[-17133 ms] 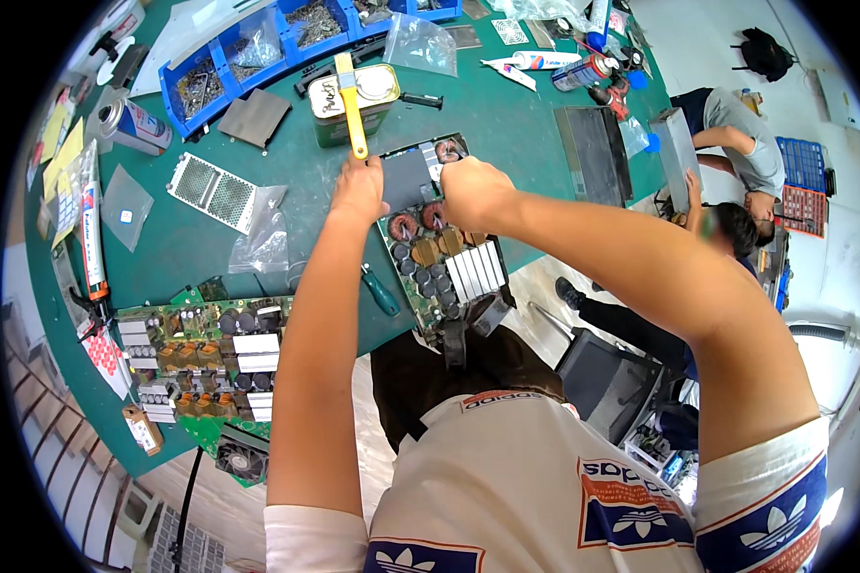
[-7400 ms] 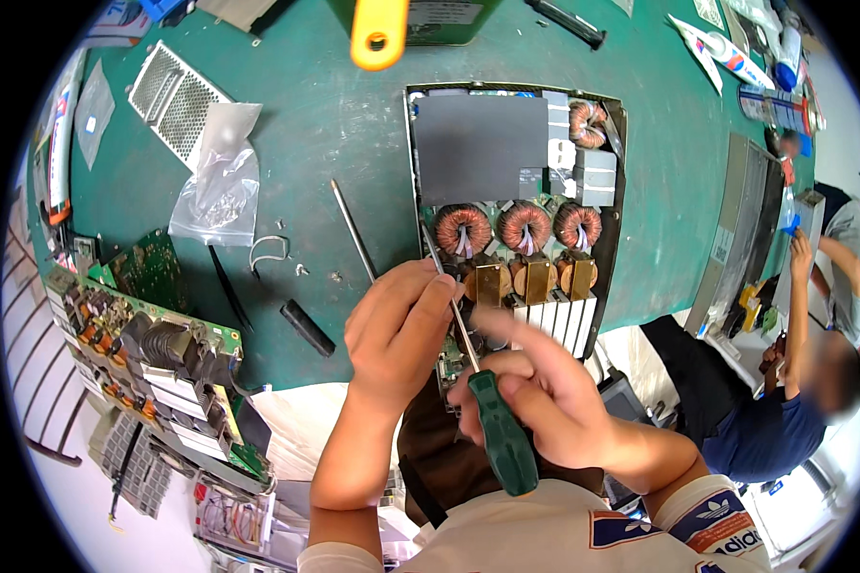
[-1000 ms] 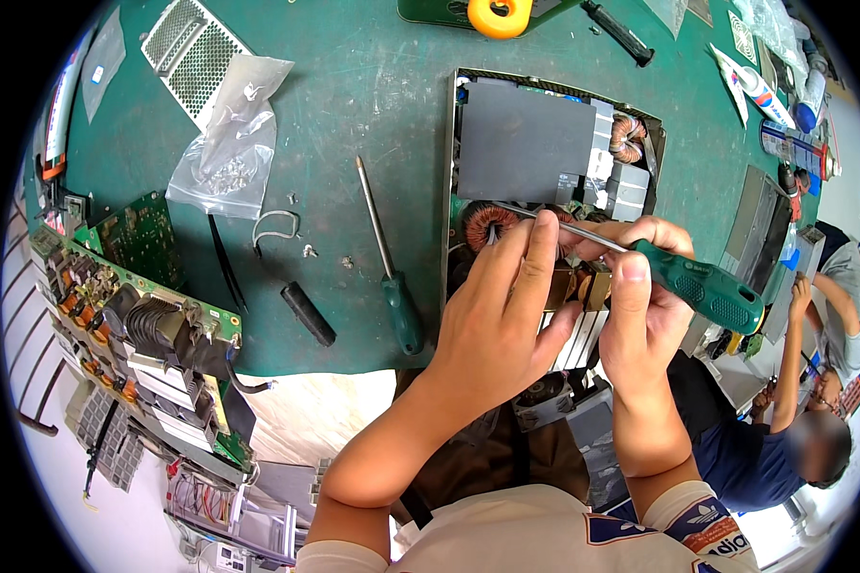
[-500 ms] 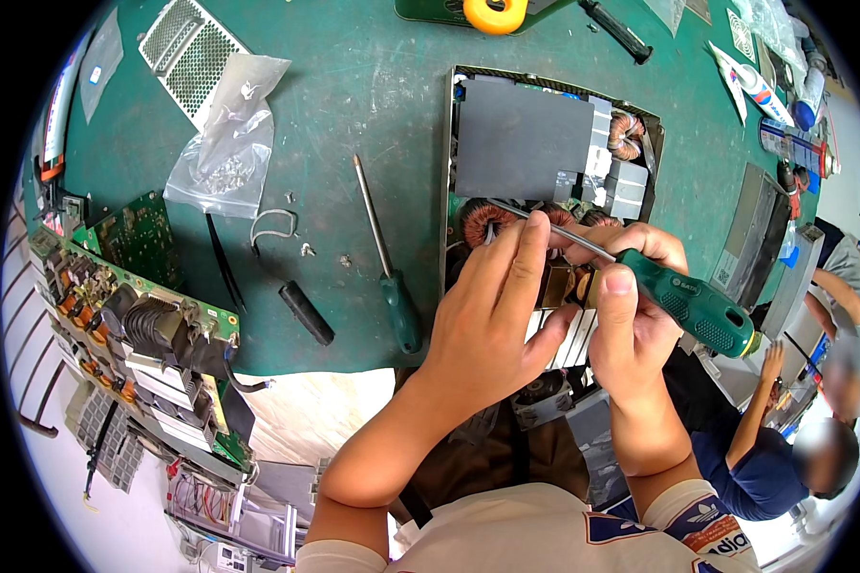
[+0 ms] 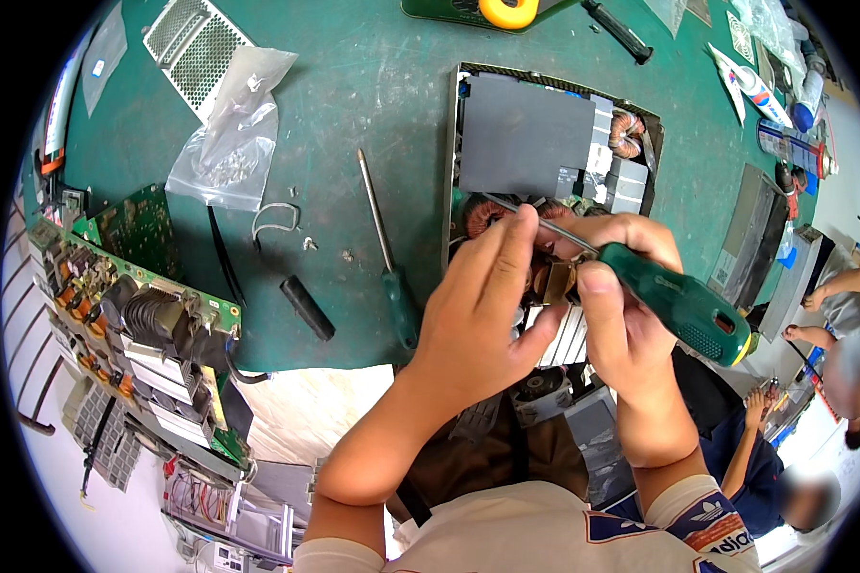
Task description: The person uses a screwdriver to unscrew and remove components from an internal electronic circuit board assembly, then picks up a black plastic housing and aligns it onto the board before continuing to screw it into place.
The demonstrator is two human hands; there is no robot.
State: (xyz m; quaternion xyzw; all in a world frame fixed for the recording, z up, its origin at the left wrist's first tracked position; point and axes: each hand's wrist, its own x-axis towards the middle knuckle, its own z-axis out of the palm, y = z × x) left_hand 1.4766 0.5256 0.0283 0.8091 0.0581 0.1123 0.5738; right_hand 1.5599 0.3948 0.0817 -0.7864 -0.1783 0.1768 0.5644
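Observation:
My right hand is closed round the green handle of a screwdriver. The screwdriver lies aslant, its handle at lower right and its thin shaft running up and left over a metal-cased power unit. Its tip end is above a copper-wound coil; whether it touches anything I cannot tell. My left hand rests over the near left part of the unit, fingers stretched out beside the shaft and thumb apart. A dark flat sheet covers much of the unit's far half. My hands hide part of its near half.
Left of the unit a second screwdriver lies on the green table, with tweezers, a black cylinder and a bag of screws. A large circuit board assembly stands at far left. Other people are at right.
The screwdriver handle has shifted slightly down and left with my right hand. My left hand has moved a little left. At right, the other people have changed position.

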